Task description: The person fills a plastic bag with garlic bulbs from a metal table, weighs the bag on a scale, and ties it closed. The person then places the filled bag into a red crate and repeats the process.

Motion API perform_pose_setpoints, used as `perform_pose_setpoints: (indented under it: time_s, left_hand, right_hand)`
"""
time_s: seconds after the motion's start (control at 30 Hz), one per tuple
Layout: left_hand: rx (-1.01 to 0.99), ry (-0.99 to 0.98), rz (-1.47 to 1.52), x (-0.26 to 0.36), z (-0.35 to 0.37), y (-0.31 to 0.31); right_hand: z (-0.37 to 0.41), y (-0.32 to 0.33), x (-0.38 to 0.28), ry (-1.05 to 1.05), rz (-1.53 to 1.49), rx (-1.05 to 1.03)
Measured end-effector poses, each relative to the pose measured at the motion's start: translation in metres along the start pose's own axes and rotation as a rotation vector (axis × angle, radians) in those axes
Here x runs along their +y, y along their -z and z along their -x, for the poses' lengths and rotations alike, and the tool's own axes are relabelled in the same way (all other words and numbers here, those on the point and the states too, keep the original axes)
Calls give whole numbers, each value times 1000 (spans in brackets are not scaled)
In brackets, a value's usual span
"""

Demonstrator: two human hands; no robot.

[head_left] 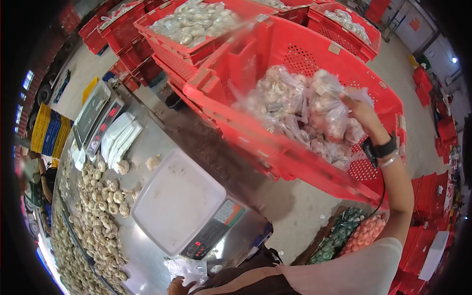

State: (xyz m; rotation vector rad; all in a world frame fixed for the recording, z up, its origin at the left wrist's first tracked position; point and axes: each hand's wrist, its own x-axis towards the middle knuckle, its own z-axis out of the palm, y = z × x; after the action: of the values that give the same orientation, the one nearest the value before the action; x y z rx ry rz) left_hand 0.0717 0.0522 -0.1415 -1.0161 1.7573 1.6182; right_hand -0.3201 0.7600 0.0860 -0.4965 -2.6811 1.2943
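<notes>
Bag of garlic: I see the clear bag [326, 109] inside the large red crate [305, 156], toward its right side, against other filled bags [280, 93].
Right hand: my right hand [361, 112] reaches over the crate with its fingers closed on the upper part of that bag; I have a black band [386, 147] on the wrist.
Left hand: my left hand [179, 286] is low at the table edge, by a thin clear plastic bag [191, 270]; it is partly cut off, and I cannot tell whether it grips the plastic.
Near scale: just beyond that plastic, a scale [179, 201] with a bare white pan shows a red 0.
Steel table: loose garlic bulbs [103, 196] spread over the left part of the table [142, 142], and folded white bags [119, 137] lie beside a second scale [93, 120] with red digits.
Floor: green net bags [339, 236] and pink net bags [364, 233] sit below the crate.
Farther out: more red crates [189, 49] holding bagged garlic stand behind, and another person's arm [46, 184] shows at the left edge.
</notes>
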Motion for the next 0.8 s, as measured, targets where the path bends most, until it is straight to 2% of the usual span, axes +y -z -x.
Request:
perform_pose_setpoints:
  time_s: [0.03,0.1,0.13,0.2,0.27,0.3,0.37,0.4,0.47,0.53,0.57,0.6,0.63,0.67,0.7,0.73,0.77,0.8]
  left_hand:
    - [4,-35,-46,-1,1,-1]
    - [18,-102,-135,4,3,-3]
    - [24,-139,-178,6,3,-5]
    - [37,-207,-265,17,3,-10]
    - [46,-269,-353,27,7,-13]
    - [50,-302,-396,34,8,-17]
    - [60,-371,-474,48,10,-26]
    - [70,-405,-511,55,12,-30]
    - [104,-464,-578,68,21,-37]
    - [156,-497,-631,72,41,-46]
    - [198,-499,-647,76,63,-56]
    - [258,-447,-612,80,80,-62]
    - [322,-387,-186,105,94,-69]
    - [405,-342,244,130,108,-70]
    - [267,-362,198,153,121,-68]
    - [247,-444,363,143,118,-59]
    - [387,-283,876,149,114,-68]
    - [342,-439,662,163,121,-71]
  right_hand:
    - [-8,-8,9,-5,-3,-3]
    - [-18,-27,16,-263,-215,-199]
    - [-20,-38,16,-263,-218,-204]
    - [-18,-63,15,-414,-372,-311]
    - [-26,-94,46,-399,-661,-464]
    - [-19,-105,43,-402,-661,-469]
    - [-4,-129,29,-341,-498,-667]
    - [-8,-132,25,-337,-498,-678]
    - [-28,-138,10,-53,579,-912]
    - [-50,-118,25,469,508,-821]
    - [-37,-102,-6,890,390,-585]
    - [-26,-91,-46,510,555,-523]
    - [-29,-93,-52,319,249,-447]
    - [-11,-86,-86,427,94,-501]
    - [10,-89,-120,564,92,-508]
    - [42,-95,-153,514,60,-538]
    - [64,-105,-164,626,2,-558]
    - [83,-109,-173,614,54,-699]
